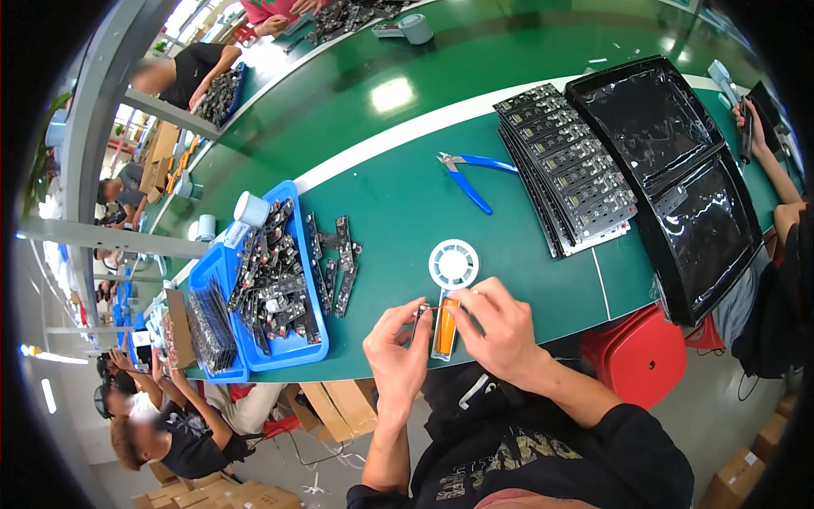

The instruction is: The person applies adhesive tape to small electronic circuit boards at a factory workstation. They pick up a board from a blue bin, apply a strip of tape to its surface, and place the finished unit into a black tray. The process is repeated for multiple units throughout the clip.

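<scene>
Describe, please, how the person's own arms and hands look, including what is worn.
The left hand and right hand wear no gloves, and no band shows on either wrist. Short, loose black fabric sleeves leave both forearms bare.

Shows glossy green across the broad flat workbench top, crossed by a long white strip. Turns vivid blue on the rectangular plastic bin and on the handles of the metal-tipped cutters. Runs white over the round, spoked plastic fan head, then bright orange along the slim handle panel. Appears red on the thin wire, and dark on the small circuit piece. Repeats black with silvery flecks in rows over the stacked rectangular circuit boards. Gleams black on the two-part plastic tray, red on the plastic stool. Scatters a mottled tan print across the black cloth shirt.
</scene>
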The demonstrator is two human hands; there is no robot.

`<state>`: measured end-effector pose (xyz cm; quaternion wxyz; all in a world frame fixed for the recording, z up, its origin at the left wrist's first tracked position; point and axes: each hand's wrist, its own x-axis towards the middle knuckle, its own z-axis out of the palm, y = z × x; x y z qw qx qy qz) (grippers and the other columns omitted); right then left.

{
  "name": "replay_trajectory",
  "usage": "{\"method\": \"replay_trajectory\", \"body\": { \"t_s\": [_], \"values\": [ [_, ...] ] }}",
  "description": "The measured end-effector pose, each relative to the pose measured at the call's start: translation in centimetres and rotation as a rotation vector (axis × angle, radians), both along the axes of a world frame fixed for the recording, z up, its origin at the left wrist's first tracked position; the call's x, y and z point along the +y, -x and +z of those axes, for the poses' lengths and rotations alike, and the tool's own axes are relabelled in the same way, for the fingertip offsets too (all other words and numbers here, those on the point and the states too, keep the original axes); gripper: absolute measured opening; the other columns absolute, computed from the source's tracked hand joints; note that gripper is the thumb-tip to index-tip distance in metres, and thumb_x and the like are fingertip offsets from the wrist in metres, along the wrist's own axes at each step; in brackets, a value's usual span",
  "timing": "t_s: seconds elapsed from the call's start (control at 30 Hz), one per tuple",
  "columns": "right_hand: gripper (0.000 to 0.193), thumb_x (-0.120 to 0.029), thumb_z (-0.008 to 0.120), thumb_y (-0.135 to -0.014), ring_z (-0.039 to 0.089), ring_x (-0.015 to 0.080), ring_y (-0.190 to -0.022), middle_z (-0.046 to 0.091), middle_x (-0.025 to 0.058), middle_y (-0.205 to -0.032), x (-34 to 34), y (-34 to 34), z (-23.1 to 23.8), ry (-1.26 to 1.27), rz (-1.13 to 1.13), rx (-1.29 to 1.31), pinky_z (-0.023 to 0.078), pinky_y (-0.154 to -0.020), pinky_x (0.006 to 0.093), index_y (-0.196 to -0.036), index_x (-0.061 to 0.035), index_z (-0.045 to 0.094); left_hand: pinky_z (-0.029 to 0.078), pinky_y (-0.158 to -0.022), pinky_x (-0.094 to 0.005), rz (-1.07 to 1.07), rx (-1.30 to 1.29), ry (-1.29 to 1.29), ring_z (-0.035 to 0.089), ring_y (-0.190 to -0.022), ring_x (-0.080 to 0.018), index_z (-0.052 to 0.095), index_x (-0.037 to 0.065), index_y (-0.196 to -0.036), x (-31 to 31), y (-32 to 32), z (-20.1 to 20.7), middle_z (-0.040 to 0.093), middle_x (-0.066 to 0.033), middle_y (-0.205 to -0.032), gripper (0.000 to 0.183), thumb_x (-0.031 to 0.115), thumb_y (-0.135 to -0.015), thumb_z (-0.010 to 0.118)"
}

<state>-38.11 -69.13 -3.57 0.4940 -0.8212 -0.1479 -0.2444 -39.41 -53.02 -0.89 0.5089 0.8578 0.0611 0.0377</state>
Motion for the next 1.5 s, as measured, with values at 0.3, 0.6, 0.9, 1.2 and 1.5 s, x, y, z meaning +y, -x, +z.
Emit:
{"method": "replay_trajectory", "body": {
  "t_s": [0.3,0.6,0.9,1.2,1.5],
  "values": [
    [0.023,0.001,0.08,-0.089,0.071,0.0191,-0.068,0.074,0.0103,-0.098,-0.6,1.5,-1.6,-0.21,-0.063,0.097,0.056,-0.056,0.0329,-0.108,-0.0001,0.069,0.059,-0.06,-0.023,0.08,0.05,0.092,0.069,-0.09,-0.0097,0.071,-0.001,-0.13,0.0,-0.1,-0.3,0.073,-0.0074,-0.104,0.033,0.002,-0.097,0.075],
    [0.024,-0.001,0.073,-0.086,0.069,0.0254,-0.066,0.068,0.0094,-0.103,0.3,-0.4,0.2,-0.016,0.084,0.038,0.056,-0.056,0.0356,-0.109,-0.0037,0.07,0.058,-0.064,-0.025,0.039,-0.018,0.043,0.07,-0.084,-0.0108,0.068,0.001,-0.125,-0.5,-0.1,0.2,0.076,-0.0096,-0.108,0.027,-0.001,-0.098,0.072],
    [0.012,-0.009,0.072,-0.091,0.069,0.0282,-0.066,0.06,0.0089,-0.09,0.8,-1.1,1.7,0.052,0.139,0.124,0.054,-0.054,0.0404,-0.099,-0.0045,0.064,0.054,-0.053,-0.022,-0.056,-0.086,0.103,0.067,-0.081,-0.0081,0.067,-0.001,-0.121,0.3,0.0,0.1,0.071,-0.0074,-0.111,0.018,0.0,-0.103,0.068],
    [0.01,-0.009,0.071,-0.093,0.069,0.0282,-0.068,0.059,0.0101,-0.091,0.5,-1.4,2.1,0.081,0.182,0.163,0.054,-0.057,0.0405,-0.097,-0.0036,0.064,0.052,-0.052,-0.0213,-0.05,-0.075,0.075,0.067,-0.076,-0.0071,0.068,-0.001,-0.119,0.4,-0.5,0.3,0.073,-0.0062,-0.101,0.016,0.003,-0.104,0.068],
    [0.013,-0.002,0.076,-0.089,0.068,0.0257,-0.067,0.063,0.008,-0.091,0.1,-1.7,1.3,0.085,0.176,0.084,0.054,-0.056,0.0379,-0.099,-0.0015,0.067,0.057,-0.06,-0.0226,0.026,-0.089,0.102,0.069,-0.081,-0.0093,0.072,-0.003,-0.121,-0.6,-0.4,1.0,0.075,-0.0092,-0.103,0.02,0.001,-0.101,0.071]
  ]
}}
